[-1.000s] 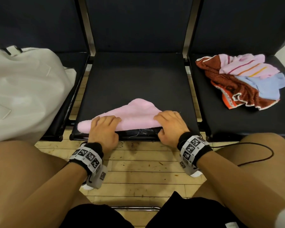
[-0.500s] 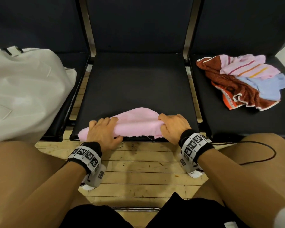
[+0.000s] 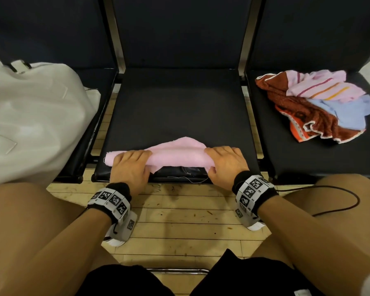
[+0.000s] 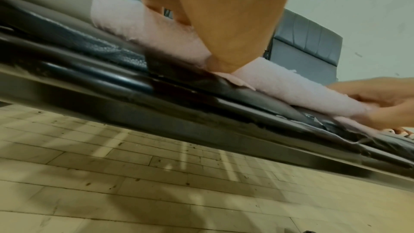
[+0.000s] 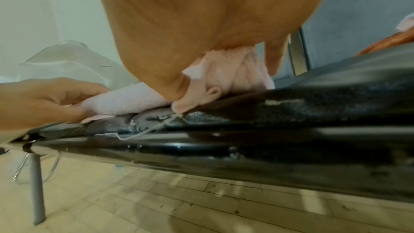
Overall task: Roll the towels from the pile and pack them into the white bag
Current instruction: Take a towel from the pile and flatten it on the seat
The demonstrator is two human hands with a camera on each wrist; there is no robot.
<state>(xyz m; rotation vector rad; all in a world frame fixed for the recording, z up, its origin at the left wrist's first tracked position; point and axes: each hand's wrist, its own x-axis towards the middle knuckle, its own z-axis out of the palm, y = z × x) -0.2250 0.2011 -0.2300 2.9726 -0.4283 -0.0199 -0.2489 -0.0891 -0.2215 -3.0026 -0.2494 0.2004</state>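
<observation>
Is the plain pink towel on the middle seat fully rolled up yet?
Not yet. The plain pink towel is mostly rolled under the left hand and right hand, but a loose flap lies flat beyond the roll.

Pink towel (image 3: 175, 155) lower centre: fuzzy terry cloth, matt, loose thread at the edge. Seat (image 3: 179, 107) mid frame: black leatherette, fine grain, slight sheen; front edge cracked and peeling in the wrist views. Seat frame (image 5: 246, 150): glossy black metal. Uprights (image 3: 113, 35) between seatbacks: brushed metal. Bag (image 3: 30, 116) left: white smooth woven cloth, matt. Pile (image 3: 316, 103) upper right: rust towel coarse terry, striped and blue ones thinner, flatter cloth. Floor (image 3: 179, 221) bottom: pale wood strips, dull, scuffed and speckled. Wristbands (image 3: 111, 199): black knit cloth with matt printed tags
</observation>
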